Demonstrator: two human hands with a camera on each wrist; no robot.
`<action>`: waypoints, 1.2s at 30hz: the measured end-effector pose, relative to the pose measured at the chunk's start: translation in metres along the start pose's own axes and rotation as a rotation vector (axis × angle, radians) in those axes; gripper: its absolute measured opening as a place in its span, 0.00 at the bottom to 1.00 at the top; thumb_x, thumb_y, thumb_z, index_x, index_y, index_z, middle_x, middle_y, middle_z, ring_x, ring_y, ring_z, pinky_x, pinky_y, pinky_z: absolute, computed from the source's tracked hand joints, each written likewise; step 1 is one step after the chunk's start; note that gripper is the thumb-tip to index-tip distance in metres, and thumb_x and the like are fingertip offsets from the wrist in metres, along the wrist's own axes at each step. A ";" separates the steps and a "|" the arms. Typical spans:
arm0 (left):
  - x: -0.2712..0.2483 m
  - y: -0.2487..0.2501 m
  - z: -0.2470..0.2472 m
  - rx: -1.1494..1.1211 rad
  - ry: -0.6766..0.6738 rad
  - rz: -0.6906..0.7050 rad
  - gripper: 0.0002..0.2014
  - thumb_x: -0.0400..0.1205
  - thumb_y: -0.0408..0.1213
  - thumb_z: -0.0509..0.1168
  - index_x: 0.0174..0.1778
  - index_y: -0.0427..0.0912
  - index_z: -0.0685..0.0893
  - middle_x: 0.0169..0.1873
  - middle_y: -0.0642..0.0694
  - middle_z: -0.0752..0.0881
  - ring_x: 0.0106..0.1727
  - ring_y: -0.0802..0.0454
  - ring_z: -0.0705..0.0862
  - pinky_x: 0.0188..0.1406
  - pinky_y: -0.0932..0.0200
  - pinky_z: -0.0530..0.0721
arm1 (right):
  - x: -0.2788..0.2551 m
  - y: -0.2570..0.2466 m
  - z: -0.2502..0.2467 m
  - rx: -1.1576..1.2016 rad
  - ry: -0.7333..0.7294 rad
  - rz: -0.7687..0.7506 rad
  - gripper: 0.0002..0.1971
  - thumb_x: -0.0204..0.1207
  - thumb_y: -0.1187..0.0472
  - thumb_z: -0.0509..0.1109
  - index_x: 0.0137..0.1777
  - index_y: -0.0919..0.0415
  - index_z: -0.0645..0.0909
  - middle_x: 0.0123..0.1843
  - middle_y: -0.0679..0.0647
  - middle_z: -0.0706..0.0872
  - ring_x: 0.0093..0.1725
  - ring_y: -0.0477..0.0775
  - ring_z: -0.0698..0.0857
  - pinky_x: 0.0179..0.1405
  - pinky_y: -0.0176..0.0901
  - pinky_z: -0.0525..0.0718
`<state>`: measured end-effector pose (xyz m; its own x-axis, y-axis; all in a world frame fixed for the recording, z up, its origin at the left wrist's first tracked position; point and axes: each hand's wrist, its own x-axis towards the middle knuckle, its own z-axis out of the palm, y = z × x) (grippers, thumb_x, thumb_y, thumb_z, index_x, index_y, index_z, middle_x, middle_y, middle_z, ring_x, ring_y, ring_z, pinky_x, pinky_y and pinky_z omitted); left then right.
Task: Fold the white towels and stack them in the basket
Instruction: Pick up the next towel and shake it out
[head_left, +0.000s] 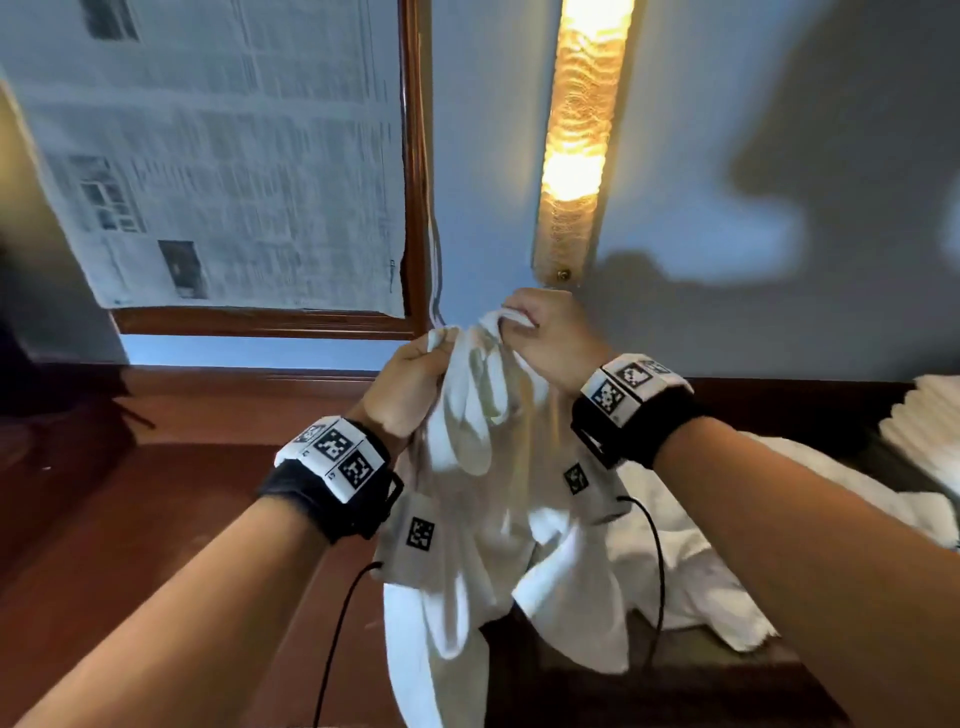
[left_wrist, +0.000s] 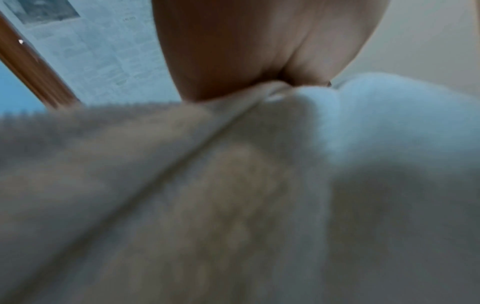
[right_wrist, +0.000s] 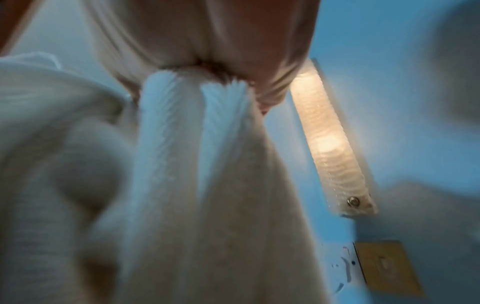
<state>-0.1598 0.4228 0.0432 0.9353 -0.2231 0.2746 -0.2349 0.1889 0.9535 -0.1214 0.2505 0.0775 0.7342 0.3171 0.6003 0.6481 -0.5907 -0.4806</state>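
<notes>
A blue-grey wall with a lit amber wall lamp (head_left: 582, 140) and a wood-framed panel covered in newspaper (head_left: 223, 156) backs a dark reddish bench (head_left: 171, 499). Just below the lamp's foot, the white towel (head_left: 483, 499) hangs bunched, its lower folds trailing toward more white towelling (head_left: 691, 561) heaped lower right of the lamp. The towel looks soft, limp and light, likely to sag; taking it by its corners along one hem should spread it. Both forearms are raised: the left hand (head_left: 410, 384) pinches the top edge, the right hand (head_left: 545, 332) clenches a gather beside it. No basket shows.
</notes>
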 end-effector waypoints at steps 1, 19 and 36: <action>-0.007 0.004 -0.001 -0.016 -0.001 0.006 0.30 0.90 0.26 0.54 0.25 0.50 0.88 0.27 0.52 0.86 0.31 0.56 0.84 0.37 0.61 0.81 | 0.008 -0.012 -0.001 -0.053 -0.022 -0.013 0.13 0.73 0.65 0.66 0.27 0.55 0.75 0.26 0.45 0.74 0.27 0.43 0.71 0.31 0.34 0.65; -0.166 0.119 -0.206 0.428 0.357 0.060 0.22 0.92 0.35 0.55 0.33 0.51 0.85 0.21 0.65 0.85 0.27 0.70 0.83 0.39 0.69 0.81 | -0.149 -0.084 0.120 -0.329 -0.357 0.483 0.17 0.80 0.57 0.70 0.32 0.44 0.72 0.36 0.51 0.81 0.41 0.58 0.82 0.38 0.44 0.70; -0.248 0.106 -0.201 0.171 0.100 -0.005 0.36 0.92 0.25 0.50 0.18 0.49 0.87 0.22 0.58 0.85 0.27 0.66 0.83 0.34 0.72 0.80 | -0.092 -0.259 0.144 -0.148 -0.309 0.066 0.24 0.72 0.45 0.76 0.28 0.60 0.72 0.26 0.50 0.72 0.28 0.48 0.71 0.31 0.46 0.66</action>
<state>-0.3639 0.6900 0.0508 0.9561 -0.1261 0.2645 -0.2640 0.0204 0.9643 -0.3278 0.4811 0.0553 0.8146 0.4708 0.3387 0.5776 -0.7115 -0.4001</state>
